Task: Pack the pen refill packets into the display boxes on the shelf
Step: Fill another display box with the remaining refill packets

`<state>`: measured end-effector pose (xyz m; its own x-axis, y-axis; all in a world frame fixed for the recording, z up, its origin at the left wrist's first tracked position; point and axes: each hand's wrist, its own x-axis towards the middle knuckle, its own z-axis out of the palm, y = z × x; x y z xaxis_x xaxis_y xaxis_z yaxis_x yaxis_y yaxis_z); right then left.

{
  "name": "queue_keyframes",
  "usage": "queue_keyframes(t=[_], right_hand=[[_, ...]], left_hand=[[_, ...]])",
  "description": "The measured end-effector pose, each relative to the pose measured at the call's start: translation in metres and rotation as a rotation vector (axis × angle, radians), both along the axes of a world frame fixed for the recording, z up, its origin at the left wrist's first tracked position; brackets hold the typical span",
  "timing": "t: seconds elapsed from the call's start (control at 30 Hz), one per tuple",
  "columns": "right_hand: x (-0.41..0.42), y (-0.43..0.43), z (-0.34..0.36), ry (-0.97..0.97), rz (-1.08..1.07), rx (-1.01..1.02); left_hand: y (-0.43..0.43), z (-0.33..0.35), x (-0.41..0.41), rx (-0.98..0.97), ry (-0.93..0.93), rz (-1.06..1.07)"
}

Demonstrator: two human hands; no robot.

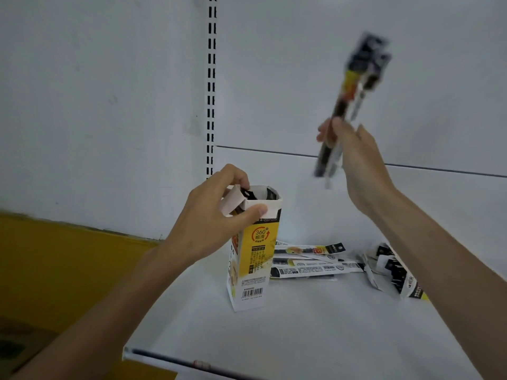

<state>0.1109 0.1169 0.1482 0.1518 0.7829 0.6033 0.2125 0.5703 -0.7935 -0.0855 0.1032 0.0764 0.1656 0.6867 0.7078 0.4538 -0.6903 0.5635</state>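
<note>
While we grip the box (253, 259) with the left hand (214, 215), the right hand (356, 165) holds packets (354, 86) raised in the air.

We note the box standing upright on the white shelf (301, 333), top flaps open, with dark packet ends showing inside. Left hand: thumb pressed on the front top edge, fingers curled over the rear flap. Right hand: fingers and thumb pinch the lower part of the packets, which are tilted with upper ends toward the right, above and to the right of the box and well apart from it. Motion blur prevents a firm count, though we make out about two. We record loose packets (310, 260) lying flat on the shelf just behind and right of the box, and a further pile (395, 270) near the right forearm. A slotted upright (211, 78) runs up the back panel (109, 105).
</note>
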Motion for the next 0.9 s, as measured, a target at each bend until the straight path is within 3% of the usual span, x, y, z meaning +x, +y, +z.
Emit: queue_keyframes(t=[0.2, 0.47, 0.7, 0.8, 0.9], right_hand=[[-0.035, -0.015, 0.023, 0.023, 0.056, 0.158], [-0.044, -0.012, 0.007, 0.263, 0.305, 0.000], [-0.038, 0.000, 0.008, 0.511, 0.532, -0.059], [-0.042, 0.002, 0.003, 0.344, 0.578, -0.061], [-0.037, 0.004, -0.015, -0.173, 0.362, -0.054]], left_hand=[[-0.005, 0.004, 0.008, 0.026, -0.046, -0.011], [0.001, -0.016, 0.023, 0.146, 0.000, 0.077], [0.000, -0.029, 0.042, 0.225, -0.107, 0.128], [0.000, -0.032, 0.045, 0.226, -0.124, 0.128], [-0.002, -0.034, 0.046, 0.220, -0.158, 0.137]])
